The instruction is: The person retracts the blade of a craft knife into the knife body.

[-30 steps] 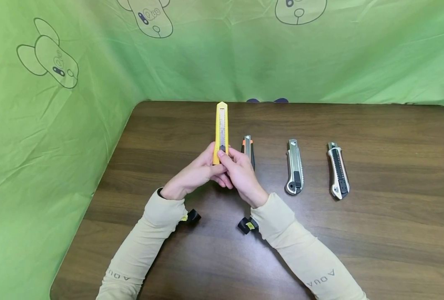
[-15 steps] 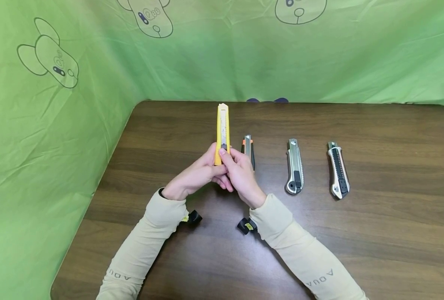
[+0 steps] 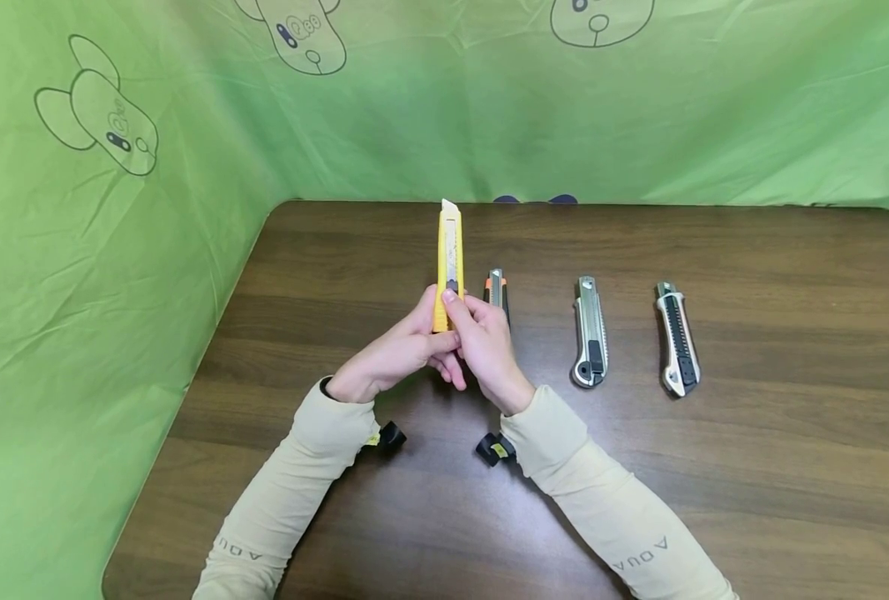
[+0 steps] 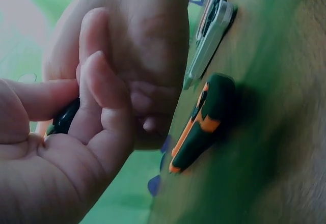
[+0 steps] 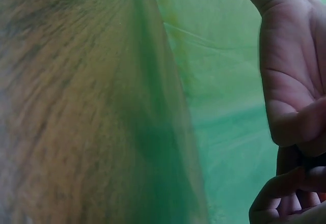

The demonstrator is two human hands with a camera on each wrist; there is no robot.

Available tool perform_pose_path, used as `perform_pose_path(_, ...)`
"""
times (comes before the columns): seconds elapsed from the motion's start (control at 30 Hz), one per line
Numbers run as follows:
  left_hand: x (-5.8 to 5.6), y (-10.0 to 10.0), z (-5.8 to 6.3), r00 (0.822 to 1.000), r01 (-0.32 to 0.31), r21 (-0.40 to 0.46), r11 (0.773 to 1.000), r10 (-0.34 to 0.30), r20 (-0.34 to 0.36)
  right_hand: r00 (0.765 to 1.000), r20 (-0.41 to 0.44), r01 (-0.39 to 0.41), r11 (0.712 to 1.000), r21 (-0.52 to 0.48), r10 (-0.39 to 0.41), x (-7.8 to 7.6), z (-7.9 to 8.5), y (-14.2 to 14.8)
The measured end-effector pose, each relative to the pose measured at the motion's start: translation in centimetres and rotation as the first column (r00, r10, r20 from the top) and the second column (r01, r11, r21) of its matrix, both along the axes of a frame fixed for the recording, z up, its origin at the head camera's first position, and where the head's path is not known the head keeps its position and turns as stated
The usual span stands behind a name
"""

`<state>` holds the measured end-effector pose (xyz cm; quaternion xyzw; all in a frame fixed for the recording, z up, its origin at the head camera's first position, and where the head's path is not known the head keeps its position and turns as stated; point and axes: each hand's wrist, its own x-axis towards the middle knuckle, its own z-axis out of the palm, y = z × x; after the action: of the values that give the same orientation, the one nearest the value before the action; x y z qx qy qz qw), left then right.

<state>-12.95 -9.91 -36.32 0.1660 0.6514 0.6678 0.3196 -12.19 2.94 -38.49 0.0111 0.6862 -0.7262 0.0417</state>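
A yellow utility knife points away from me above the table in the head view, a short blade tip showing at its far end. My left hand grips the rear of its body. The thumb of my right hand presses on the dark slider. In the left wrist view, the knife's dark end shows between the left hand's fingers, with the right hand behind. The right wrist view catches the left hand and curled fingers below it; the knife's body is mostly hidden there.
On the brown table lie an orange and black utility knife, partly behind the right hand, a silver one and a silver-black one further right. A green cloth hangs behind and at the left. Black wrist cameras sit under the cuffs.
The right thumb has slid forward with the slider, and the blade tip has come out of the yellow knife's far end. Both hands and the knife have shifted slightly right.
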Motion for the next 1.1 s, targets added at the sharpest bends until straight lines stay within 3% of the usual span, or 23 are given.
perform_pose_path(1.1, 0.27, 0.47, -0.08, 1.0, 0.017, -0.058, 0.998, -0.017, 0.002, 0.995, 0.09, 0.052, 0.998, -0.037, -0.049, -0.12, 0.09, 0.24)
